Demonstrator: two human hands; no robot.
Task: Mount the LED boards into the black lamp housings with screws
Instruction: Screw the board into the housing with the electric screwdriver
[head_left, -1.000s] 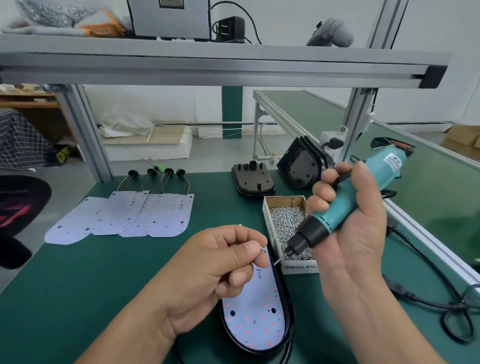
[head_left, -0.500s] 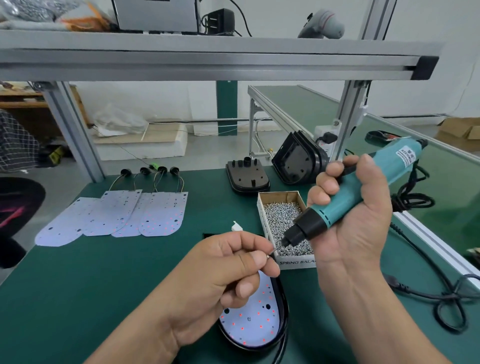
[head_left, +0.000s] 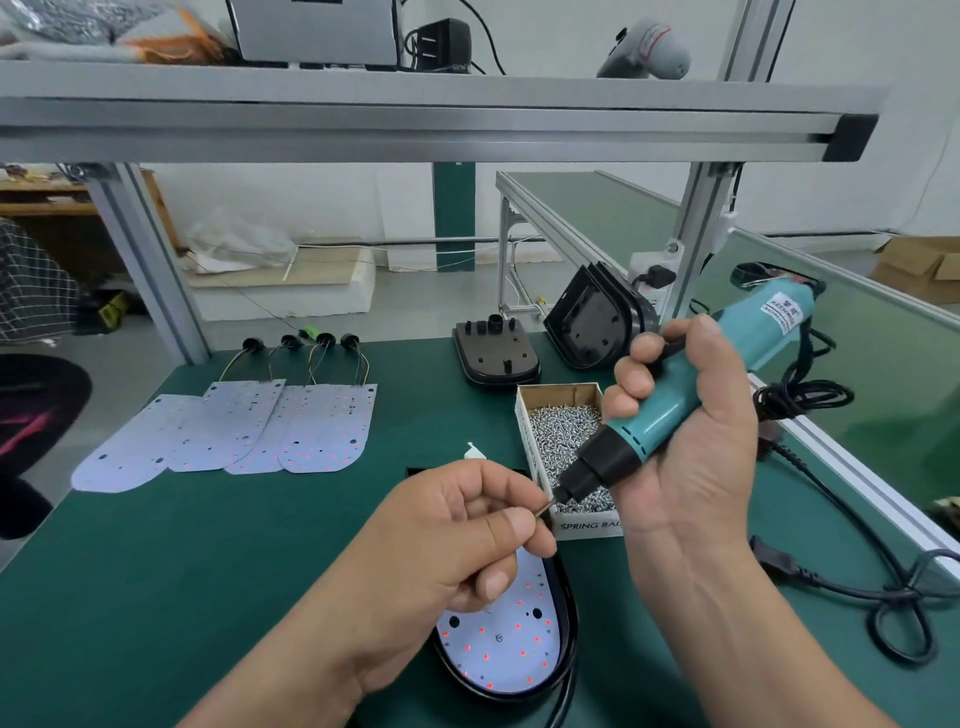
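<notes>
Spare boards (head_left: 291, 431) are laid out mid-left. A screw (head_left: 544, 511), barely visible, is pinched by the left hand (head_left: 457, 540) at the driver (head_left: 675, 400) tip, above the board (head_left: 498, 654) seated in its housing (head_left: 570, 618), bottom centre. The driver is clenched in the right hand (head_left: 691, 467). Risk: the screw gets dropped onto the board if seated crooked.
</notes>
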